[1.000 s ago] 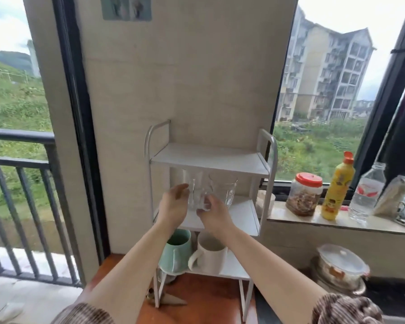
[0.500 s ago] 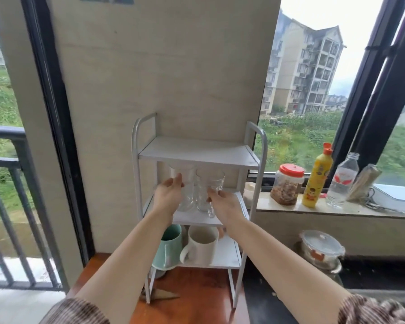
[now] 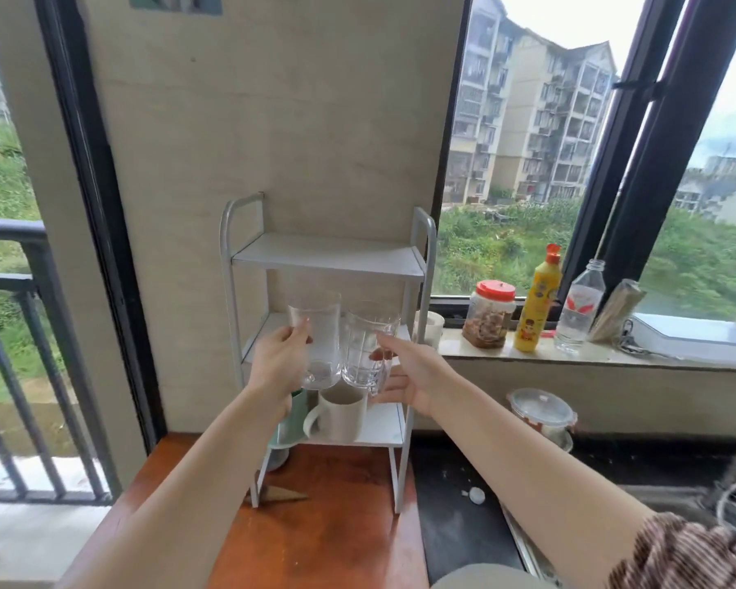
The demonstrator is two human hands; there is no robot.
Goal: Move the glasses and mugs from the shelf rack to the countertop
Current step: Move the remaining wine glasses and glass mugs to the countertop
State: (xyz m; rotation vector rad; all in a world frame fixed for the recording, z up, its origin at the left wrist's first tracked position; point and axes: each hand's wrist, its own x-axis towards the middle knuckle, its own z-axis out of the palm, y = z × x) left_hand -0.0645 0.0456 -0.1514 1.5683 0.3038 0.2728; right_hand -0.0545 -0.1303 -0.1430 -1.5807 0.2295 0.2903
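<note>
A white three-tier shelf rack (image 3: 328,255) stands on the brown countertop (image 3: 328,542) against the wall. My left hand (image 3: 279,361) grips a clear glass (image 3: 319,340), and my right hand (image 3: 408,374) grips a second clear glass (image 3: 368,350). Both glasses are upright, side by side, lifted in front of the middle shelf. On the bottom shelf stand a white mug (image 3: 341,416) and a green mug (image 3: 292,423), the green one partly hidden by my left forearm. The top shelf is bare.
On the window ledge to the right are a red-lidded jar (image 3: 488,314), a yellow bottle (image 3: 538,299), a water bottle (image 3: 578,308) and a small white cup (image 3: 432,329). A lidded glass container (image 3: 542,412) sits on the dark counter below. A railing is at left.
Both hands have closed round the two glasses and drawn them off the middle shelf toward me, slightly raised. The view has shifted closer.
</note>
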